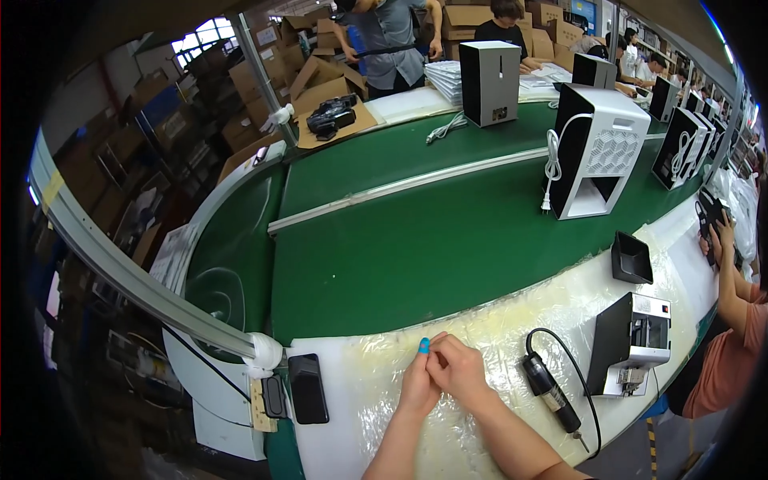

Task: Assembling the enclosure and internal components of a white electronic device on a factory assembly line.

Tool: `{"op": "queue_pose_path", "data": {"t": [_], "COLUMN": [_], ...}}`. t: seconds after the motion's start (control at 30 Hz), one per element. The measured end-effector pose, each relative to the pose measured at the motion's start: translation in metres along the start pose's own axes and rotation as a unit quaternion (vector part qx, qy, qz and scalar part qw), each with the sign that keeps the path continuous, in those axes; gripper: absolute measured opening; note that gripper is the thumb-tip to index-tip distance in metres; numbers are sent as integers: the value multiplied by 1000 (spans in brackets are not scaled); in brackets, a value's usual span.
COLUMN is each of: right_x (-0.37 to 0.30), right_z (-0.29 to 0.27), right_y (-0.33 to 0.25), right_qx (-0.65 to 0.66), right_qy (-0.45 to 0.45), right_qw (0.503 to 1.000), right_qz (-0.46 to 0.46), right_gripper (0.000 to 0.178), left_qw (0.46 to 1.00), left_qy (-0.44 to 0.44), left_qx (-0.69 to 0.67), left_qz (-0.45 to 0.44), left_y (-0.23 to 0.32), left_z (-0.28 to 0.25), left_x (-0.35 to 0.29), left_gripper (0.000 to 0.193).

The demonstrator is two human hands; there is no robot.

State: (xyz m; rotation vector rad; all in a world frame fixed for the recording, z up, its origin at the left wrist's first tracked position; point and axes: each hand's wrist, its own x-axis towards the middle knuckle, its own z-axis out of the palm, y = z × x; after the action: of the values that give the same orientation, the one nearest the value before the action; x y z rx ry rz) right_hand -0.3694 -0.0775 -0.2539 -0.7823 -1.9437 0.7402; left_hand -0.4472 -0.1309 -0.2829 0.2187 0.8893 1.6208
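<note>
My left hand (418, 386) and my right hand (461, 370) meet above the plastic-covered worktop (376, 416), fingers closed and touching. A bright blue cover (424, 345) wraps one fingertip of my left hand. Whatever lies between the fingers, if anything, is hidden or too small to make out. To the right of my hands rests a black electric screwdriver (552, 394) with a looped cord. Farther right stands a small black and silver machine (632, 346), with a black open bin (631, 258) behind it. A black phone (308, 389) lies left of my hands.
Beyond the worktop runs a green conveyor belt (384, 264) with a pale divider rail. A white and black appliance (596, 152) stands on it, its cord bundled. A metal post (136, 264) rises at left. A co-worker's hands (720, 236) hold a dark object at far right.
</note>
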Motion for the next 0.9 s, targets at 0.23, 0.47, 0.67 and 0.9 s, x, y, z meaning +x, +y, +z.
{"op": "queue_pose_path", "data": {"t": [0.23,0.47,0.67,0.9], "right_x": [-2,0,-1,1], "right_z": [-1,-2,-7,-12], "right_y": [9,-7,-20,-16], "right_qx": [31,114,34,-28], "right_qy": [-75,-48,-77,-120], "right_qw": [997,990,996,992], "right_qz": [10,61,19,27], "right_gripper": [8,9,12,9], "left_qw": [990,949,636,573], "left_qy": [101,191,248,223], "left_qx": [-96,121,623,676], "left_qz": [3,222,383,406], "left_y": [1,3,15,15], "left_z": [3,1,10,11], "left_x": [2,2,-16,-14], "left_gripper": [37,23,22,29]}}
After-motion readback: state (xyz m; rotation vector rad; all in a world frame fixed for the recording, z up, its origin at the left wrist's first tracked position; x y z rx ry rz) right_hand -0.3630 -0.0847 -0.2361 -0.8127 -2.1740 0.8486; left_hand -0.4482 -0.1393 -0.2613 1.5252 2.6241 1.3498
